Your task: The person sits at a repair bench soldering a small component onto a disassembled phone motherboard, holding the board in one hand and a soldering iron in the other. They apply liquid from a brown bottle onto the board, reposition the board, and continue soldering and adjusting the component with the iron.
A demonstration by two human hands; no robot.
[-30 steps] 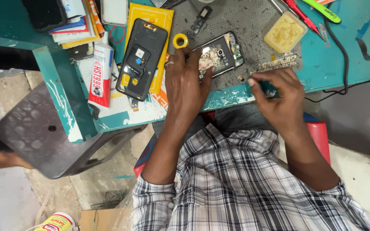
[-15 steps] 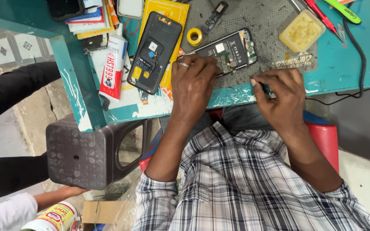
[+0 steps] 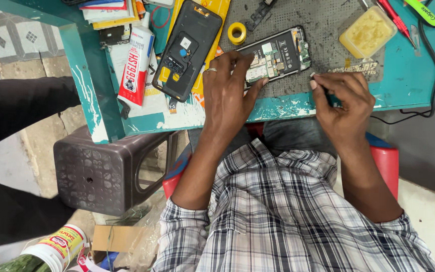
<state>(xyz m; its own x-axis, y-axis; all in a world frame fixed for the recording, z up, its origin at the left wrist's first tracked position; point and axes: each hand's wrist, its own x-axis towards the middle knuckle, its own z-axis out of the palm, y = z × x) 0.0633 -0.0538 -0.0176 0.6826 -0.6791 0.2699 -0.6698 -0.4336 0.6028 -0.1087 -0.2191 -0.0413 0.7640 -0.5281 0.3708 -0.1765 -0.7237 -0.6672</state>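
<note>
- The left hand (image 3: pixel 226 95) lies flat over the near end of an opened phone (image 3: pixel 277 54), fingers spread and pressing down on its exposed circuit board; a ring sits on one finger.
- The opened phone rests on a grey work mat (image 3: pixel 323 30) in the upper middle of the frame, tilted with its far end toward the upper right.
- The right hand (image 3: pixel 342 103) sits at the table edge, right of centre, fingers curled together with thumb and forefinger pinched tight; what they pinch is too small to tell.
- A black phone back cover (image 3: pixel 187 48) lies upper left of the left hand, on a yellow card.
- A yellow tape roll (image 3: pixel 237 33) stands between the cover and the opened phone.
- A white glue tube (image 3: pixel 136 63) lies left of the cover.
- A yellowish container (image 3: pixel 368 31) sits at upper right on the mat.
- A dark plastic stool (image 3: pixel 109 171) stands below the teal table (image 3: pixel 409 75), at left.
- Another person's dark sleeve (image 3: pixel 16 100) reaches in from the left edge.
</note>
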